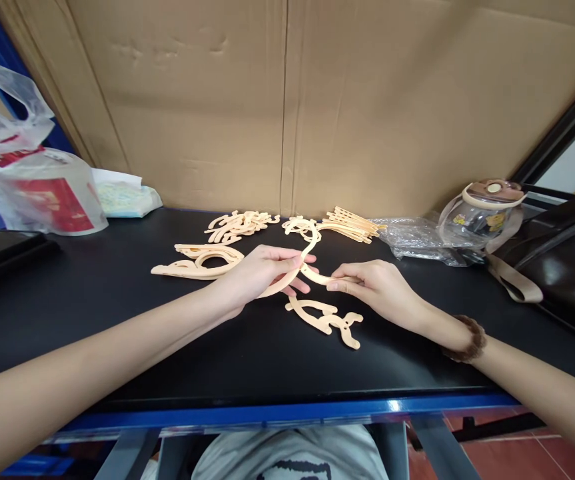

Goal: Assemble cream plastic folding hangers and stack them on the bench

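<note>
Both hands grip a beige plastic folding hanger (317,275) above the table. My left hand (262,270) is closed around its middle, where a curved hook rises and one arm slants down to the left. Thumb and fingers of my right hand (380,290) pinch the end of the other arm. Just below lie loose hanger pieces: a curved arm (312,319) and a small forked part (350,328). Left of my left hand rest several stacked hanger arms (182,269), partly hidden by that hand.
Behind are a pile of small hanger parts (240,227), curved hooks (292,227) and a stack of long pieces (350,225). Clear plastic wrap (412,239), a drink bottle (482,217) and a dark bag (562,267) stand right. A plastic bag (47,193) and tissue pack (130,199) are left.
</note>
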Available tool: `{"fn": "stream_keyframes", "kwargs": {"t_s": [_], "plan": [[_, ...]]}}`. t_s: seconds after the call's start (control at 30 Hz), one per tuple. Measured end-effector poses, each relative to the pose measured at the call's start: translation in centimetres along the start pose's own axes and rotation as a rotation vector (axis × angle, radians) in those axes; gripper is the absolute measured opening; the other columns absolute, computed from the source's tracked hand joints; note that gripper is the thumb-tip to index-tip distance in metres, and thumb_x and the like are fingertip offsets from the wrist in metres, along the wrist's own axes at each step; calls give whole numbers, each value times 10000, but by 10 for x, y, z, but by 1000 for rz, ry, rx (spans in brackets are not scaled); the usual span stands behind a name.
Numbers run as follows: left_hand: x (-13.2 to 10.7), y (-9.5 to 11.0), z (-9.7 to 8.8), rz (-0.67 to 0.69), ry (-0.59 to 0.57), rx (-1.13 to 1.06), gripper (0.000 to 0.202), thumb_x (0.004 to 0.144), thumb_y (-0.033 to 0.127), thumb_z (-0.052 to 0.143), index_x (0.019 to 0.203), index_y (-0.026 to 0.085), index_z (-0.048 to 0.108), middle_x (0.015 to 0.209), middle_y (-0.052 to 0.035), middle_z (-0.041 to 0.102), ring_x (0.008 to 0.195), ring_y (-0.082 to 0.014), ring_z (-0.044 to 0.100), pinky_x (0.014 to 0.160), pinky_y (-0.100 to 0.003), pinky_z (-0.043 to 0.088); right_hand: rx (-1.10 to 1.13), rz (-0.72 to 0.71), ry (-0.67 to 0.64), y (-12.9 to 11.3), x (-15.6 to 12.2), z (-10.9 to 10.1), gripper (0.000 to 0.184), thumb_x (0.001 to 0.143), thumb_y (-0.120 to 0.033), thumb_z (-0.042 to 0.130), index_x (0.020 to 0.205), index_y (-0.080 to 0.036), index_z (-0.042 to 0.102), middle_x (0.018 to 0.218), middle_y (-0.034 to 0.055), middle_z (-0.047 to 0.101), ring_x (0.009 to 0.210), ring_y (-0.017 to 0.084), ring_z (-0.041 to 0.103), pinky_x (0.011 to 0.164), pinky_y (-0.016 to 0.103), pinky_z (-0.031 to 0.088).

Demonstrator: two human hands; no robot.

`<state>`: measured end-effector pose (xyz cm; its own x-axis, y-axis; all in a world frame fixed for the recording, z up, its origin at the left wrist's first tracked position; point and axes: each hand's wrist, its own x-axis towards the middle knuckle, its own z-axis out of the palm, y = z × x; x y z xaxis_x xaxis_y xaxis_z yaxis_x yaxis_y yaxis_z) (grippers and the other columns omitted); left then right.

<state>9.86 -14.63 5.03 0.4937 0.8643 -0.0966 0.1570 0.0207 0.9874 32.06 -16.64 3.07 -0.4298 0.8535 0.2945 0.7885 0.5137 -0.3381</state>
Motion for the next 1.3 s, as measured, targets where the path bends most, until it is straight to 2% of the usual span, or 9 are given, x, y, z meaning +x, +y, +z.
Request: {"fn": "stream_keyframes", "kwargs": {"t_s": [0.23,0.43,0.6,0.73,0.83,0.93,1.07,1.2,1.3], "plan": [[3,-3,-2,-61,6,3,267,881,291,587,1058,110,673,962,-104,720,797,-179,686,698,-286,545,14,30,-34,-2,0,1,384,918,-534,445,823,-246,680,595,-48,597,543,101,511,539,224,298],[4,-2,3,81,-18,51,292,931,286,479,1158,144,595,1206,-115,634,854,-171,681,743,-300,523,39,122,36,-4,6,-5,438,920,-553,407,749,-218,632,616,-32,583,570,115,496,538,242,301],[10,-2,-14,107,18,451,331,906,318,469,1180,171,584,1090,-72,687,836,-182,669,737,-317,498,-38,226,38,11,10,-12,372,935,-489,393,780,-223,604,683,-21,619,634,141,541,562,256,314],[11,-2,-30,363,146,902,274,911,327,429,981,193,657,908,-31,697,828,-193,639,741,-303,470,-74,265,85,25,11,-19,375,942,-451,372,752,-209,587,718,15,632,692,179,577,594,279,341],[10,-3,-31,479,181,984,265,921,294,403,982,193,640,844,-27,685,806,-187,633,723,-284,466,-76,258,91,29,11,-22,337,936,-481,383,845,-209,560,642,0,596,604,176,560,563,284,360],[10,-8,-25,530,172,979,259,937,270,385,963,190,631,812,-24,678,759,-175,638,700,-271,466,-152,187,238,26,9,-21,314,922,-468,439,1056,-195,516,818,41,634,674,196,597,588,308,426],[9,-12,-13,594,164,987,243,956,258,392,973,193,626,839,-24,675,772,-174,639,704,-272,465,-399,-56,449,12,7,-17,377,901,-412,516,1186,-165,521,1195,148,560,1064,289,549,808,397,470],[5,-12,1,659,202,1016,236,971,259,396,1056,194,606,972,-40,667,885,-189,619,775,-306,468,-482,-340,368,-3,5,-12,378,931,-360,497,1238,-141,521,1204,123,608,1109,259,539,996,435,379],[3,-12,5,679,187,1049,219,970,265,411,1078,201,590,988,-31,661,908,-190,607,797,-324,472,-464,-383,287,-6,4,-8,282,969,-283,425,1156,-142,581,999,79,689,924,209,612,934,389,418]]}}
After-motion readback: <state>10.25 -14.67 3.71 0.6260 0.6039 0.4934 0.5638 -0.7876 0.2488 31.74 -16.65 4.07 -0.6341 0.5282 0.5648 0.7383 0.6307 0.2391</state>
